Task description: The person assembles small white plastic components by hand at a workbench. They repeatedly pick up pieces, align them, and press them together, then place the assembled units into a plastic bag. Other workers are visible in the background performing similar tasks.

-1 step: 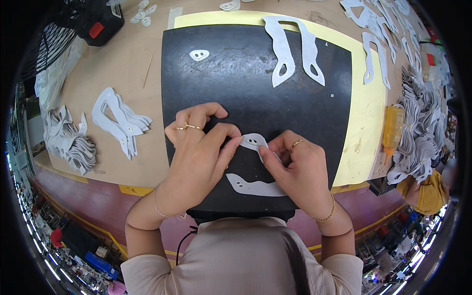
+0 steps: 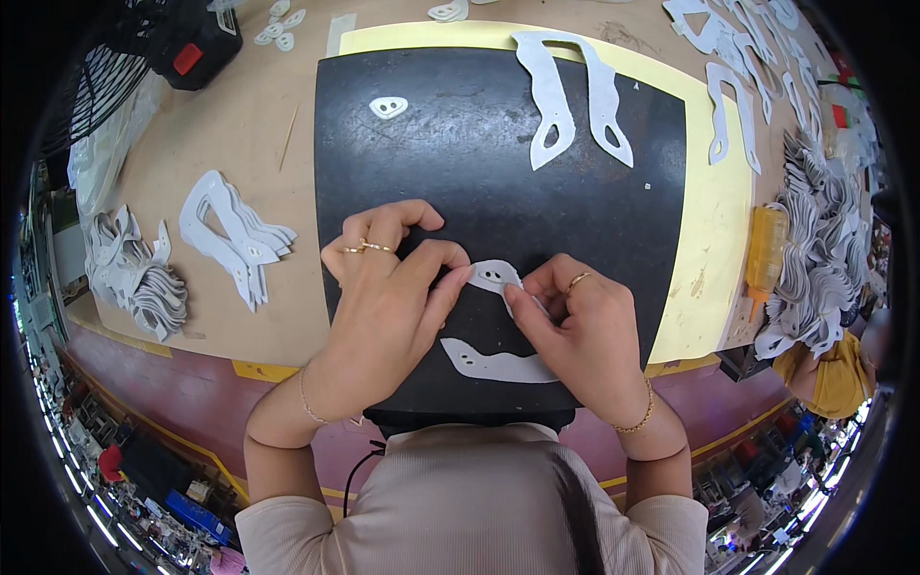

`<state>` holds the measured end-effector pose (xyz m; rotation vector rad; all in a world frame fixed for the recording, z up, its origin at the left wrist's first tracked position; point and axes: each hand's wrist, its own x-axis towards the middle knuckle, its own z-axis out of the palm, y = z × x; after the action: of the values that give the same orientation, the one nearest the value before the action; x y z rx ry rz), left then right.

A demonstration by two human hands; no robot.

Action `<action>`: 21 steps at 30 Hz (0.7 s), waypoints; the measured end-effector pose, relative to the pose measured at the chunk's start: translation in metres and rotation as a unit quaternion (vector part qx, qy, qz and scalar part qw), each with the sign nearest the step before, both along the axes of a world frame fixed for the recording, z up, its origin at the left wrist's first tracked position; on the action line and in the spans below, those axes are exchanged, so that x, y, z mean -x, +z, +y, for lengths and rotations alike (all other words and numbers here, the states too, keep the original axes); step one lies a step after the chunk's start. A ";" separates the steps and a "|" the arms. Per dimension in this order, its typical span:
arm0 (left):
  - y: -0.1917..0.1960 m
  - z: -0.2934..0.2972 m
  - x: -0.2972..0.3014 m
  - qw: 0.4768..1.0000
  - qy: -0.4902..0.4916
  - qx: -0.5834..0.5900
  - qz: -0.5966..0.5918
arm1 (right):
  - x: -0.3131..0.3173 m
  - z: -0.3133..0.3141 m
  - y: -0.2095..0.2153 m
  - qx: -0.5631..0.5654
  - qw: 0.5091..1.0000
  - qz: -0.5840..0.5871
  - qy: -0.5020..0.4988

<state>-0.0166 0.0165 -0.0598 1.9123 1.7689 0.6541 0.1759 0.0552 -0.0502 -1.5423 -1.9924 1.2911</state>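
Note:
On a black board (image 2: pixel 431 163) in front of me lies a white, flat, U-shaped cut piece (image 2: pixel 498 367), its bend seemingly hidden under my right hand. A small white patch (image 2: pixel 491 276) with two dark holes sits on its far end, edges lined up. My left hand (image 2: pixel 388 278) pinches that end's left tip between thumb and forefinger, other fingers curled above the board. From the other side, my right hand (image 2: pixel 580 321) has thumb and forefinger closed on the piece's inner edge. A loose patch (image 2: pixel 388 107) of the same kind lies at the board's upper left.
Another U-shaped piece (image 2: pixel 546 86) lies across the board's far edge. Stacked white pieces (image 2: pixel 230 230) and a heap (image 2: pixel 144 278) are at left. At right, a yellow bottle (image 2: pixel 765 254) stands beside piled pieces (image 2: pixel 819 230). Yellow sheet (image 2: pixel 704 220) lies under the board.

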 end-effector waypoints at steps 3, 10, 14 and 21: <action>-0.001 0.000 -0.001 1.000 0.000 -0.004 0.002 | 0.000 0.000 0.000 -0.002 1.000 -0.003 0.002; -0.004 0.004 0.000 1.000 0.001 -0.008 0.004 | 0.001 0.004 -0.002 -0.014 1.000 -0.002 0.009; 0.001 0.004 -0.001 0.999 0.001 0.033 0.019 | 0.001 0.004 -0.002 -0.010 1.000 -0.005 0.011; 0.001 0.005 -0.001 0.999 -0.003 0.031 0.019 | 0.001 0.002 -0.003 -0.021 1.000 0.006 -0.002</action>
<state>-0.0160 0.0214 -0.0591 1.8980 1.7852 0.5581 0.1753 0.0576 -0.0536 -1.5145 -1.9960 1.2464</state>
